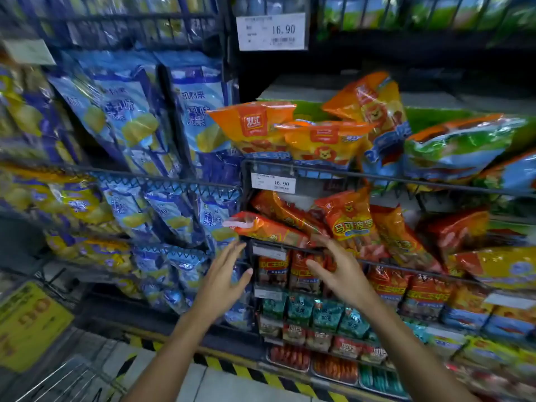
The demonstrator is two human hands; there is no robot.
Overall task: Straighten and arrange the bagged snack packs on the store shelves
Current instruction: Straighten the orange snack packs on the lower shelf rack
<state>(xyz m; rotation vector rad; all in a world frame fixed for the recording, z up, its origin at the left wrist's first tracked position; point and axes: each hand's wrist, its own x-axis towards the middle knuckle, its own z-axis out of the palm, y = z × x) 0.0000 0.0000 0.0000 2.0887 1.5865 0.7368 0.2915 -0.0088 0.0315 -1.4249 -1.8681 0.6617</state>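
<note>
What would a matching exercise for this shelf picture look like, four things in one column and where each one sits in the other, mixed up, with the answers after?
Things
1. orange lion pack
2. blue pack
3. yellow sign
4. large price tag

Places
A. low at the far left, beside the floor
B. top centre, on the upper shelf's edge
C. left rack, standing behind a dark wire rail
D. right unit, on the shelf above the small 16.90 tag

Pairs: 1-D, 2-C, 3-A, 4-B

Glossy plastic snack packs [269,229] (wire shelves [319,166])
</note>
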